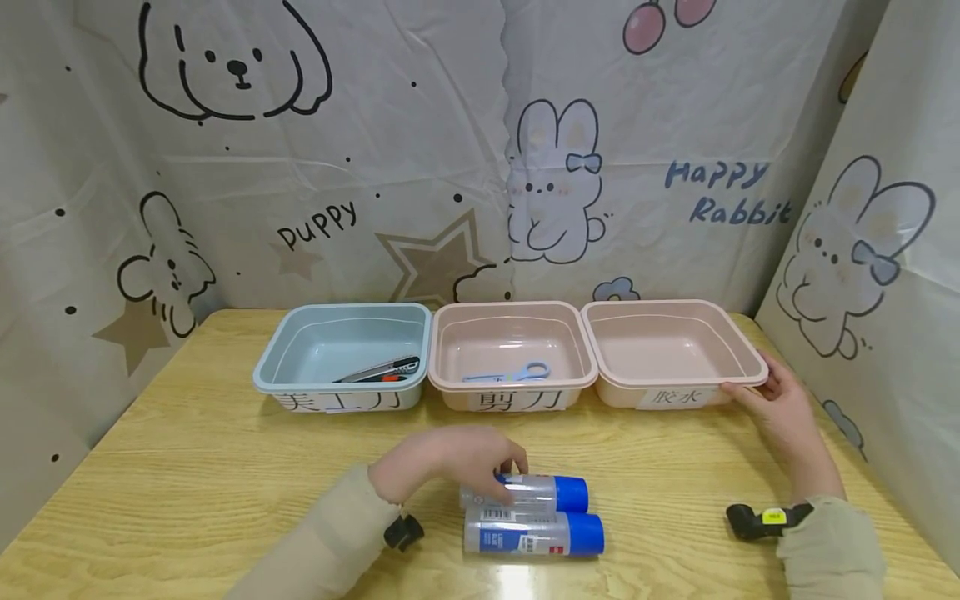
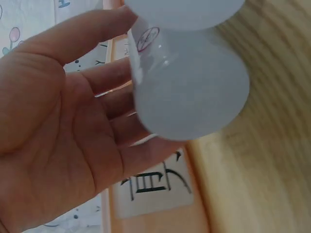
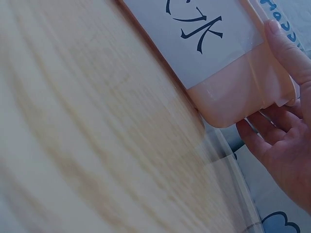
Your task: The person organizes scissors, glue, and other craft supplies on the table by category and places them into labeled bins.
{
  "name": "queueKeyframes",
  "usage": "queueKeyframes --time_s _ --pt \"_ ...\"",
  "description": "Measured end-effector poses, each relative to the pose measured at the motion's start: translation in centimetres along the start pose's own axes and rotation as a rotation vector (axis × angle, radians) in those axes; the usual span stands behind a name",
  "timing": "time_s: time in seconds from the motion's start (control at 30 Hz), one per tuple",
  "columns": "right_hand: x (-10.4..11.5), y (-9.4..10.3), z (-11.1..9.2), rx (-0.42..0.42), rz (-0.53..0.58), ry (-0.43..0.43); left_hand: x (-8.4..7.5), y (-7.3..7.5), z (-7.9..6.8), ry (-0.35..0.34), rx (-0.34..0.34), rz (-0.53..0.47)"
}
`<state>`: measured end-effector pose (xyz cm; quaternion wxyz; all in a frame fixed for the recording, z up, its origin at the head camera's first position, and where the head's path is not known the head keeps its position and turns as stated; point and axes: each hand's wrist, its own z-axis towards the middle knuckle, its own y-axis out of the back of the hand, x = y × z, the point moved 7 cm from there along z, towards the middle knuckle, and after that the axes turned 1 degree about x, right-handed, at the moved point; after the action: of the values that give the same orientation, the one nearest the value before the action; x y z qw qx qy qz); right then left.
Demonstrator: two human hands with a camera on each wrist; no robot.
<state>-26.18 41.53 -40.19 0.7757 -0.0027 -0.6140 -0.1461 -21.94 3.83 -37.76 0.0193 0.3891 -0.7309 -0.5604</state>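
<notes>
Two clear glue bottles with blue caps lie side by side on the table, caps to the right. My left hand (image 1: 474, 460) grips the farther glue bottle (image 1: 543, 492), thumb on its near side and fingers round its far side. The nearer glue bottle (image 1: 525, 534) lies alongside. In the left wrist view, the round bottom of the held bottle (image 2: 194, 87) shows against the fingers. My right hand (image 1: 783, 408) holds the front right corner of the right-hand pink bin (image 1: 675, 385), its thumb on the rim (image 3: 260, 24) and its fingers beneath.
Left of that bin stand a middle pink bin (image 1: 450, 385) with blue scissors (image 1: 517, 372) and a blue bin (image 1: 270, 379) with utility knives (image 1: 378, 369). All three bins carry labels in front. A printed curtain (image 1: 420, 167) hangs behind and at both sides.
</notes>
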Motion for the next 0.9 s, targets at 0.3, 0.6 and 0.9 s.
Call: queueKeyframes --time_s 0.3,0.6,0.9 --pt "0.2 0.0 -0.1 0.001 0.021 0.003 0.3 0.6 0.9 -0.066 -0.097 0.057" --pt "0.0 0.0 -0.1 -0.007 -0.037 -0.017 -1.2 2.7 1.8 -0.128 -0.229 0.066" --pt "0.0 0.1 -0.1 -0.013 -0.136 -0.039 -3.5 5.9 3.8 -0.136 -0.389 0.129"
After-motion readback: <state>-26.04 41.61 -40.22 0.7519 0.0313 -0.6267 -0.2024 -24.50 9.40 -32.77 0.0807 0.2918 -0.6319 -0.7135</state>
